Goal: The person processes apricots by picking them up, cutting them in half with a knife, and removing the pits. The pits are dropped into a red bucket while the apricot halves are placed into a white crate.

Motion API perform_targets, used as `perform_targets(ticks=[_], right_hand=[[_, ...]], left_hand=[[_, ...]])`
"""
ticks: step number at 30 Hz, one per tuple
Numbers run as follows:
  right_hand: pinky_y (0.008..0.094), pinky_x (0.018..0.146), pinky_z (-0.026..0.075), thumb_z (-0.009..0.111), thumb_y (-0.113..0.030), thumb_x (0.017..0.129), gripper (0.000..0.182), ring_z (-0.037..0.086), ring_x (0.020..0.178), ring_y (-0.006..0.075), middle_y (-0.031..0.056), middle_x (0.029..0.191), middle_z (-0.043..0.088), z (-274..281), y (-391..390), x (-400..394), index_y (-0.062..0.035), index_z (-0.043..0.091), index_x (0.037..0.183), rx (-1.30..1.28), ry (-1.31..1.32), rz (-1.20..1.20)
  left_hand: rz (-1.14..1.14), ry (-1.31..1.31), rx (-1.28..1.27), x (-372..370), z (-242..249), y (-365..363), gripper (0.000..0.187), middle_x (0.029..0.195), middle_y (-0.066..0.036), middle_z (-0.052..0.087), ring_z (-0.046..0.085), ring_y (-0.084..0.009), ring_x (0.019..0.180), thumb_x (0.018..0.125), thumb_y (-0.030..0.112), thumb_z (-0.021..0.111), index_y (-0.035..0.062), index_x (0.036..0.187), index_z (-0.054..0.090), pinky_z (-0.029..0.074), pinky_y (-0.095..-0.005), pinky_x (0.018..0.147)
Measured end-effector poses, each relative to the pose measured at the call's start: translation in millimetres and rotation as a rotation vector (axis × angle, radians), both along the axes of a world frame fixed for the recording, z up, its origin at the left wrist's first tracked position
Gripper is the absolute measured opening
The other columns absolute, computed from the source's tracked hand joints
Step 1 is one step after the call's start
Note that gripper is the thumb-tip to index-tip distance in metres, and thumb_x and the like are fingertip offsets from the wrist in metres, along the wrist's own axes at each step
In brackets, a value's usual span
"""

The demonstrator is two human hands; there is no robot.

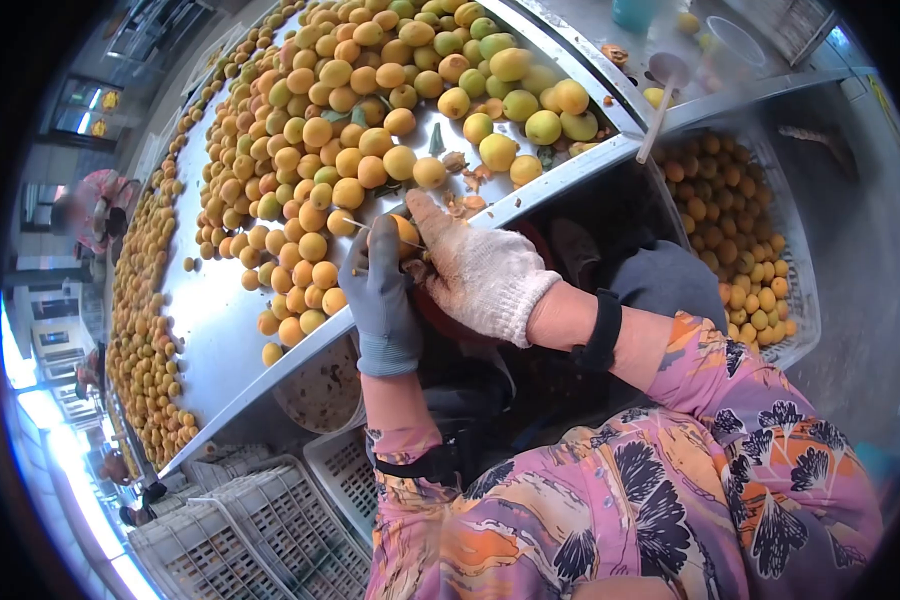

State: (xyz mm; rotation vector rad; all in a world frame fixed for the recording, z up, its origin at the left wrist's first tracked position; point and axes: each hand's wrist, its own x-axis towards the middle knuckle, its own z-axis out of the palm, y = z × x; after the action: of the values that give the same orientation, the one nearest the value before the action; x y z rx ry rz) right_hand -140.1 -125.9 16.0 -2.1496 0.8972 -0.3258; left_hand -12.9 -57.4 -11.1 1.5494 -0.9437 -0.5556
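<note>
One fruit, thin tool slanting down-right

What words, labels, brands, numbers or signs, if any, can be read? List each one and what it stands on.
None can be read.
The grey glove, white knit glove, floral shirt and plastic crates show no readable lettering.
The yellow patches at far left are too small and blurred to tell whether they bear writing.
</note>
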Motion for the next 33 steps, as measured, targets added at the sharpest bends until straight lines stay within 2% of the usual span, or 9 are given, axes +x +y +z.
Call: perform_targets(ticks=[1,8,14,21,23,27,29,30,33], right_hand=[[0.0491,0.068,0.051,0.051,-0.026,0.091,0.058,0.066,0.077,0.039,0.0199,0.078,0.067,1.4,-0.4,-0.9,0.0017,0.031,0.137,-0.014,0.036,0.018],[0.0489,0.068,0.051,0.05,-0.027,0.091,0.056,0.066,0.077,0.0384,0.0198,0.077,0.067,3.3,-4.7,-7.7,0.0022,0.032,0.135,0.0,0.053,0.046],[0.0495,0.066,0.051,0.052,-0.026,0.09,0.057,0.066,0.077,0.0389,0.0203,0.077,0.067,-4.3,-1.9,-8.4,0.0022,0.032,0.136,-0.003,-0.057,0.027],[0.0489,0.062,0.051,0.054,-0.027,0.089,0.063,0.066,0.073,0.0389,0.0209,0.076,0.066,-1.7,-4.4,-11.9,0.0015,0.029,0.139,-0.034,0.054,0.073],[0.0497,0.06,0.051,0.055,-0.029,0.089,0.066,0.065,0.071,0.0405,0.0217,0.074,0.065,-6.3,-5.2,-11.5,0.0006,0.027,0.142,-0.076,0.02,0.046],[0.0469,0.054,0.051,0.05,-0.021,0.084,0.044,0.067,0.07,0.0354,0.0163,0.078,0.066,-22.9,-4.4,-16.8,-0.0066,0.048,0.126,-0.348,-0.064,0.022],[0.0481,0.058,0.051,0.057,-0.018,0.076,0.039,0.065,0.07,0.0368,0.0179,0.082,0.065,-0.6,-7.1,-29.8,-0.0064,0.053,0.113,-0.169,-0.067,0.075],[0.0478,0.063,0.052,0.06,-0.015,0.071,0.037,0.065,0.072,0.039,0.0186,0.079,0.064,-28.7,-0.9,-15.5,-0.0056,0.053,0.106,-0.187,-0.192,-0.043],[0.0424,0.069,0.053,0.058,-0.005,0.07,0.034,0.066,0.085,0.0344,0.0194,0.082,0.065,12.2,-7.5,-21.0,-0.0036,0.056,0.103,0.178,-0.024,-0.039]], left_hand=[[-0.046,0.27,-0.042,-5.2,10.3,-3.0,0.036,0.094,-0.004,0.063,0.057,-0.0077,0.081,0.091,0.03,0.066,-0.0023,0.106,0.064,0.047,-0.0219,0.069],[-0.076,0.355,0.134,-2.3,20.7,-1.3,0.031,0.087,0.0,0.062,0.055,-0.0058,0.078,0.088,0.025,0.07,-0.0007,0.104,0.064,0.045,-0.0206,0.067],[-0.091,-0.057,-0.009,-0.5,2.7,-2.5,0.035,0.085,-0.001,0.063,0.055,-0.0071,0.071,0.095,0.036,0.059,0.0014,0.1,0.063,0.045,-0.0216,0.066],[0.08,0.614,-0.103,-20.4,24.4,-5.4,0.043,0.08,-0.003,0.061,0.054,-0.0109,0.064,0.096,0.045,0.052,0.0035,0.099,0.06,0.045,-0.0226,0.062],[-0.095,0.264,-0.018,-6.7,12.7,-0.8,0.037,0.082,-0.001,0.06,0.054,-0.0097,0.066,0.094,0.036,0.059,0.0015,0.106,0.061,0.045,-0.022,0.061],[-0.048,0.26,0.118,7.0,-14.2,9.3,0.03,0.091,-0.005,0.062,0.057,-0.0102,0.075,0.089,0.017,0.066,0.0006,0.113,0.058,0.049,-0.0239,0.064],[-0.065,0.428,0.14,-17.5,23.9,0.3,0.029,0.099,-0.01,0.062,0.06,-0.0156,0.079,0.086,0.009,0.065,-0.0001,0.113,0.057,0.051,-0.0273,0.067],[-0.036,0.091,0.054,6.4,-28.0,7.9,0.034,0.103,-0.012,0.063,0.062,-0.0202,0.082,0.085,0.007,0.065,-0.0013,0.116,0.056,0.053,-0.0309,0.071],[-0.252,-0.115,0.028,-13.8,30.4,0.1,0.031,0.095,-0.008,0.066,0.06,-0.0156,0.08,0.085,0.016,0.073,-0.0035,0.107,0.064,0.052,-0.0278,0.07]])
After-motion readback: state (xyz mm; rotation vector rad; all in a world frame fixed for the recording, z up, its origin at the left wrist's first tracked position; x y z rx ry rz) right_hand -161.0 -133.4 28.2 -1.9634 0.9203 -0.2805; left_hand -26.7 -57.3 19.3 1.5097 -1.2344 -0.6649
